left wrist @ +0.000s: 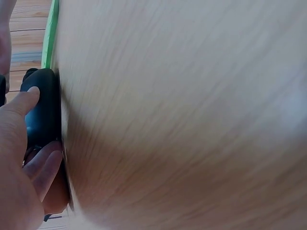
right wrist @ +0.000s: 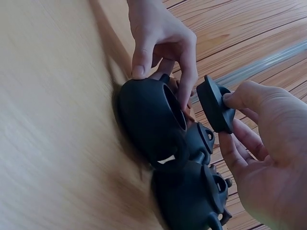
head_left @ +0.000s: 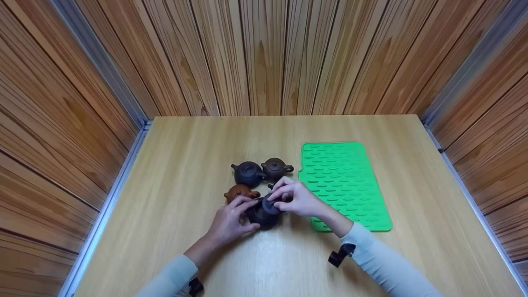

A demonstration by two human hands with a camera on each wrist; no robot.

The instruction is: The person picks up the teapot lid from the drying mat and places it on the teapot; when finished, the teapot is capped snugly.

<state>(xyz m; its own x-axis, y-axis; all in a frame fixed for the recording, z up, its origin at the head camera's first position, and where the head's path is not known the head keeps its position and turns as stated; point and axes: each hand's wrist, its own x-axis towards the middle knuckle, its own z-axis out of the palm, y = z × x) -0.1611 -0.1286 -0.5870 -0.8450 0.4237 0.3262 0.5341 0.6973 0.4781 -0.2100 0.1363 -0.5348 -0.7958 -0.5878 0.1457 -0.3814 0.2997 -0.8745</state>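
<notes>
Right hand [right wrist: 259,143] pinching lid [right wrist: 214,104] just off teapot [right wrist: 148,120]

Matt dark clay teapot [head_left: 264,216], smooth pale wood table [head_left: 206,144], ribbed green silicone mat [head_left: 344,177]

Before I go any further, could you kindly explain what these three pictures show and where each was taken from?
There is no machine here: a person works with two bare hands. The wide picture comes from a camera on the head, the other two from cameras on each wrist. On the wooden table lie a green mat and four small clay teapots. The left hand steadies the nearest black teapot, which stands open. The right hand pinches its lid, lifted clear of the opening. Behind stand a dark grey teapot, a brown teapot and an orange-brown teapot.
</notes>
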